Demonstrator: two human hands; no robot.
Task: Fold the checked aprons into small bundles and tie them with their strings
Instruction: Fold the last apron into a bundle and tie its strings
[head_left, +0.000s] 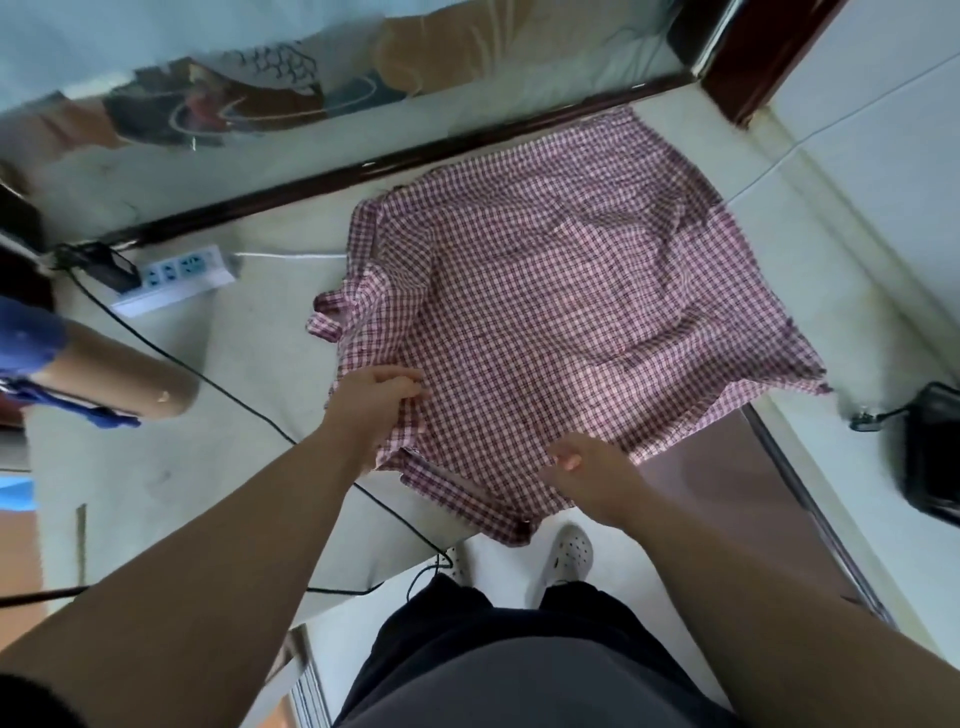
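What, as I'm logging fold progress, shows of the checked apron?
The checked apron, thin red-and-white woven cloth, lies spread and rumpled on the pale table, its near edge hanging over the table's front. A strap bunches at its left side. The left hand grips its near-left edge; the right hand is at its near edge, hold unclear.

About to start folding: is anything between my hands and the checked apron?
Nothing visible. The left hand grips the apron's near left edge; the right hand is at its near edge. A black cable passes close by.
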